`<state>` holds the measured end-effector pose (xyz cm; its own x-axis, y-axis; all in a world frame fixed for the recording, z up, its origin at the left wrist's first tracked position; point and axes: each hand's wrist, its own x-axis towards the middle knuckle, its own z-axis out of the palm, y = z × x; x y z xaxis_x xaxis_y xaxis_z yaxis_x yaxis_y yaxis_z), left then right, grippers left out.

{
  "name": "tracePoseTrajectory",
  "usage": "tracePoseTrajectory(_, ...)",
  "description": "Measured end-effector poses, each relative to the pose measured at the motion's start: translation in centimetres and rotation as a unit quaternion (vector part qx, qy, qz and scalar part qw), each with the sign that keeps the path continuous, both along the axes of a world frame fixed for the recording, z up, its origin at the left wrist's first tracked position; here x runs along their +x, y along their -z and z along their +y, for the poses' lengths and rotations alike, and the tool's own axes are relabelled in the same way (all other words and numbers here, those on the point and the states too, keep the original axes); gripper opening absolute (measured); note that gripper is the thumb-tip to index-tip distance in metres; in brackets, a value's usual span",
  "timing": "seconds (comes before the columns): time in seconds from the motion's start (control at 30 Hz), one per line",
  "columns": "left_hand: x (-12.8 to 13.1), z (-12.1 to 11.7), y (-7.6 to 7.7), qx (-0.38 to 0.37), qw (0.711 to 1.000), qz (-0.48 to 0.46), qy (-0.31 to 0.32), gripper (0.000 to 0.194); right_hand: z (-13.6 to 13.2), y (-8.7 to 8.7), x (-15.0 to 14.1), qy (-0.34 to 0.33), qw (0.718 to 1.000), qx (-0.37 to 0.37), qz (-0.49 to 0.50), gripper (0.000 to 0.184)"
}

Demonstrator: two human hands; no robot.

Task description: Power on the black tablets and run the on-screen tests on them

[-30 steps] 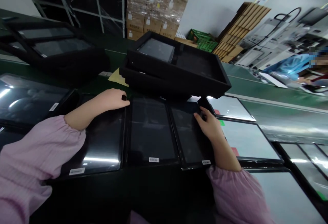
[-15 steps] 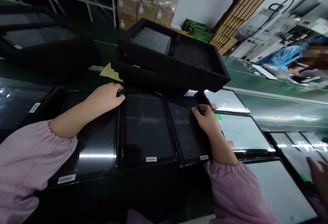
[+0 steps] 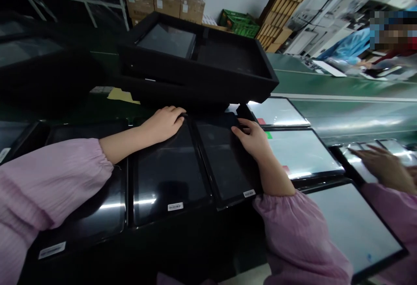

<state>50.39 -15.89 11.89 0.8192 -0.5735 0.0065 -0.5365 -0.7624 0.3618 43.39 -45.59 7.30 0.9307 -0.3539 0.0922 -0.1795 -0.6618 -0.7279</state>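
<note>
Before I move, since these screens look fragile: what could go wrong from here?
The black tray sits right at the top edges of the glossy dark display panels, close to both hands, so a knock might tip it onto them. Your left hand and right hand rest on those panels, so pressing or sliding could smudge or scratch them. A co-worker's hand is over the bright panels to the right, so reaching that way may cause a bump.

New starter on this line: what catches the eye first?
A black tray sits top centre, holding a dark screen panel. Below it, the left hand and right hand lie on a row of glossy black panels. At far right, a co-worker's hand reaches over pale panels.
</note>
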Motion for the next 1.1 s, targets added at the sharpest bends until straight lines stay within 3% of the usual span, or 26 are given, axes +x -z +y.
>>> tracePoseTrajectory(0.17, 0.4, 0.7, 0.0, -0.048, 0.998, 0.016, -0.025, 0.049, -0.4, -0.2, 0.2, -0.038, 0.999, 0.003, -0.013, 0.051)
tracePoseTrajectory(0.43, 0.9, 0.9, 0.4, -0.032, 0.994, -0.041, 0.100, 0.042, 0.5, -1.2, -3.2, -0.069, 0.995, -0.075, -0.022, 0.075)
tracePoseTrajectory(0.6, 1.7, 0.9, -0.1, 0.002, 0.988, -0.060, 0.145, 0.037, 1.5, -3.6, -5.6, -0.079, 0.985, -0.134, -0.077, 0.066)
tracePoseTrajectory(0.73, 2.3, 1.2, -0.3, 0.003, 0.986, -0.053, 0.159, 0.034, 1.5, -4.6, -7.4, -0.141, 0.967, -0.187, -0.096, 0.062)
tracePoseTrajectory(0.83, 2.9, 1.5, -0.2, -0.011, 0.984, -0.031, 0.175, 0.034, 1.4, -4.4, -9.1, -0.197, 0.951, -0.230, -0.058, 0.079)
tracePoseTrajectory(0.97, 3.4, 1.8, -0.1, -0.017, 0.981, -0.016, 0.194, 0.033, 2.0, -4.4, -10.5, -0.307, 0.915, -0.262, -0.007, 0.125)
tracePoseTrajectory(1.1, 3.3, 1.7, -0.2, -0.022, 0.981, -0.008, 0.193, 0.034, 3.0, -5.1, -10.8, -0.346, 0.902, -0.259, -0.002, 0.139)
